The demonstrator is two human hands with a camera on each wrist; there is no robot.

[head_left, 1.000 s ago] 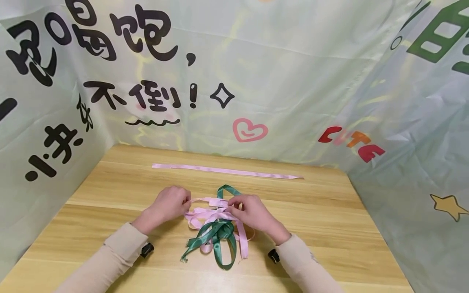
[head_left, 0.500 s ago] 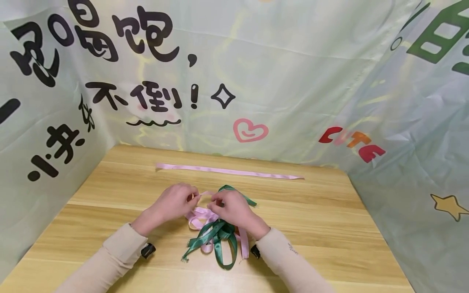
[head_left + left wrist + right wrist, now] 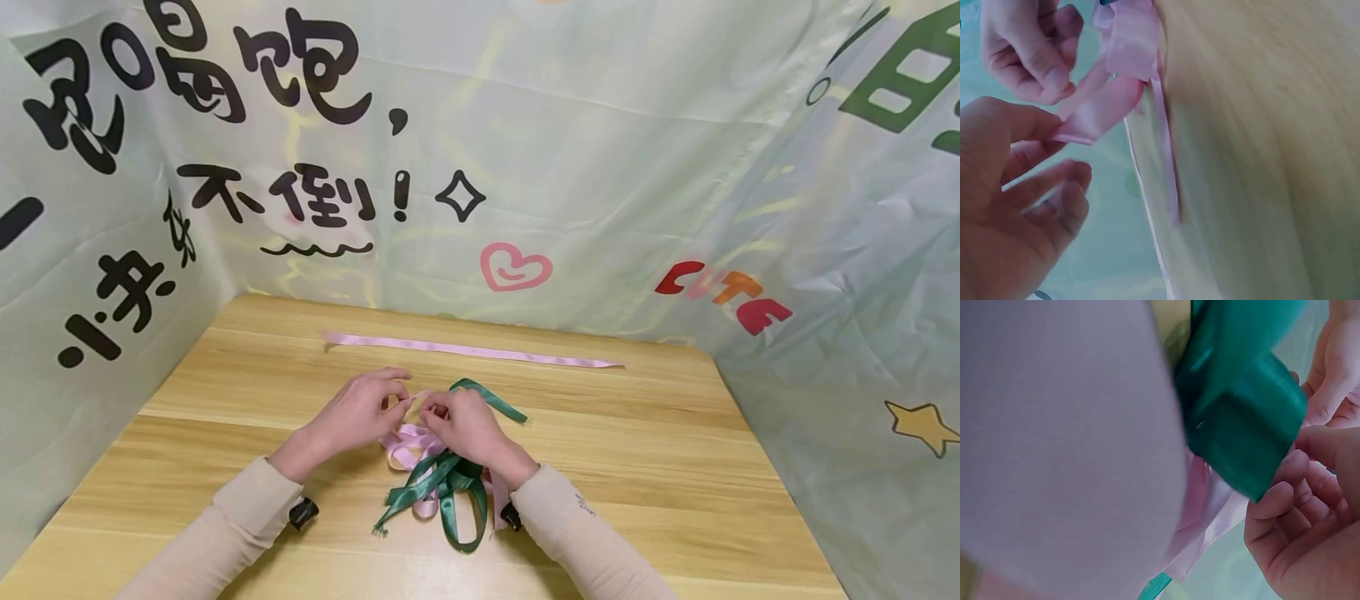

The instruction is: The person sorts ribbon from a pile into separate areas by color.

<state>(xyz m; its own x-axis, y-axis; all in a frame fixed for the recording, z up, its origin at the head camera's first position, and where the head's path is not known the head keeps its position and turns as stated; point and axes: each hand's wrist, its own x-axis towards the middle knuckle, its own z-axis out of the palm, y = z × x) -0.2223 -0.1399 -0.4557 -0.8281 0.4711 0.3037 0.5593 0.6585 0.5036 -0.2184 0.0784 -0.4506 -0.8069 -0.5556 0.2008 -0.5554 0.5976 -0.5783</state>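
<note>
In the head view, my left hand (image 3: pixel 366 412) and right hand (image 3: pixel 471 425) are close together over a tangle of pink ribbon (image 3: pixel 411 435) and green ribbon (image 3: pixel 414 493). A thin stretch of pink runs between the fingertips. The left wrist view shows my left thumb and forefinger pinching a folded pink ribbon (image 3: pixel 1100 117), its other fingers loosely bent. Just above, the right fingertips come together against the ribbon's edge, partly hiding it. In the right wrist view a green ribbon (image 3: pixel 1241 434) hangs before the right hand's curled fingers and covers part of what they grip.
A separate pink ribbon (image 3: pixel 472 351) lies stretched along the back of the wooden table (image 3: pixel 637 467). Printed cloth walls (image 3: pixel 600 167) stand around the back and sides. A sleeve (image 3: pixel 1072 450) fills much of the right wrist view.
The right hand has moved left to meet the left hand, uncovering more of the green strip behind it. The left hand has shifted slightly right, and its fingers have spread a little.
</note>
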